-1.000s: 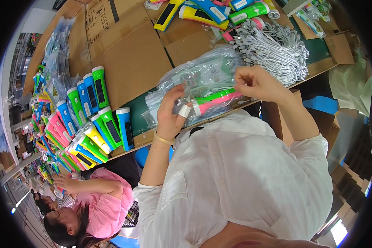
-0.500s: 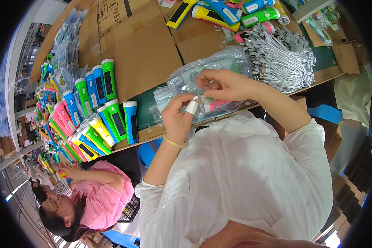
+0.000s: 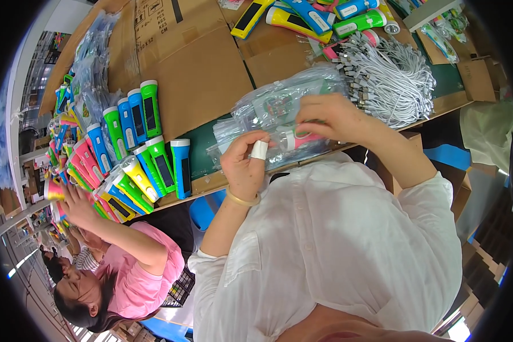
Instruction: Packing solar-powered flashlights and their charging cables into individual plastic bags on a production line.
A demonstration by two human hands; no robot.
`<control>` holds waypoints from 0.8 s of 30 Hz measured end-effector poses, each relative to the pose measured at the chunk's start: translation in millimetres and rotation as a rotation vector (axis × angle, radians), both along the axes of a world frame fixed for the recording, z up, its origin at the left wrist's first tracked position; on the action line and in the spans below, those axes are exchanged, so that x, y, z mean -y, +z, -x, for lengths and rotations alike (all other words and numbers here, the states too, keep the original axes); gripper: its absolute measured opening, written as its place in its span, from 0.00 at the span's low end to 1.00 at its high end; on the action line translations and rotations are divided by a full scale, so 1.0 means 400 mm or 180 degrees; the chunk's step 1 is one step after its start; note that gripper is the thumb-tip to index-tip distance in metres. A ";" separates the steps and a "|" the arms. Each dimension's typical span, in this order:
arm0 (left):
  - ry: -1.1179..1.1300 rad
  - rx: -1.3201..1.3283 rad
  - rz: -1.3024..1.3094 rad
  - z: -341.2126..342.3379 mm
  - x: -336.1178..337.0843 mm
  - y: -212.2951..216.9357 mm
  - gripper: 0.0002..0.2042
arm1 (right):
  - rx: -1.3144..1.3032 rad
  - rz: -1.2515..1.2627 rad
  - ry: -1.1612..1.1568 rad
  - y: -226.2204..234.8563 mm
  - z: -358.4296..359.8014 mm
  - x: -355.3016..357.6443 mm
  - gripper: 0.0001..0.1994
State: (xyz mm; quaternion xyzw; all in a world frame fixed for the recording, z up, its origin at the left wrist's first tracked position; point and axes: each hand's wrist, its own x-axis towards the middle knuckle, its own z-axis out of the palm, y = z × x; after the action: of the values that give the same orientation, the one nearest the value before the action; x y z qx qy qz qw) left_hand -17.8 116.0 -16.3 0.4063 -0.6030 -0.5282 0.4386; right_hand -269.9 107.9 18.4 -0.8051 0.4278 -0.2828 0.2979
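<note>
Pink flashlight (image 3: 304, 140): lying between the two hands near the table's front edge, white head toward the left hand, clear film at that end; how far it sits inside a bag cannot be told.
Left hand (image 3: 240, 166): bent at the knuckles beside the flashlight's head, thumb and forefinger tips drawn together at the clear film; whether they grip it cannot be made out. White wrap (image 3: 259, 150) around one digit, pale bangle (image 3: 242, 199) on the wrist.
Right hand (image 3: 337, 115): above the flashlight's body, fingers curled inward, thumb below them; contact cannot be told.
Clear plastic bags (image 3: 251, 108): heaped flat just beyond both hands.
White USB cables (image 3: 394, 85): thick bundle right of the bags.
Standing flashlights (image 3: 150, 111): blue, green, yellow and pink, crowded at left.
Loose flashlights (image 3: 359, 24): piled at the far side.
Cardboard (image 3: 194, 74): spread over the green tabletop (image 3: 202, 153).
Co-worker (image 3: 145, 259): pink top, one arm stretched toward the crowded flashlights.
</note>
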 end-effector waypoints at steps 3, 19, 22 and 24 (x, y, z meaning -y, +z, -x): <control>0.0510 -0.0177 -0.0403 -0.016 0.013 0.006 0.04 | -0.0522 -0.0019 -0.0262 -0.006 0.097 -0.015 0.08; -0.0360 0.2478 0.1820 0.166 0.253 -0.081 0.16 | 0.4709 -0.1495 -0.1234 0.362 0.583 0.236 0.21; -0.0354 0.2249 0.1852 0.159 0.252 -0.096 0.16 | 0.1618 0.0909 -0.3010 0.231 0.516 0.264 0.23; -0.0195 0.2269 0.1980 0.139 0.245 -0.112 0.16 | 0.0347 0.0402 -0.2134 0.174 0.354 0.243 0.16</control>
State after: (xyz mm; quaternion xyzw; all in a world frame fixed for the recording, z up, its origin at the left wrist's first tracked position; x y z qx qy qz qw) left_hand -73.4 17.9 -61.0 0.3936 -0.8572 -0.1628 0.2894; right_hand -411.4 10.9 88.0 -0.6204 0.6336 -0.4335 0.1603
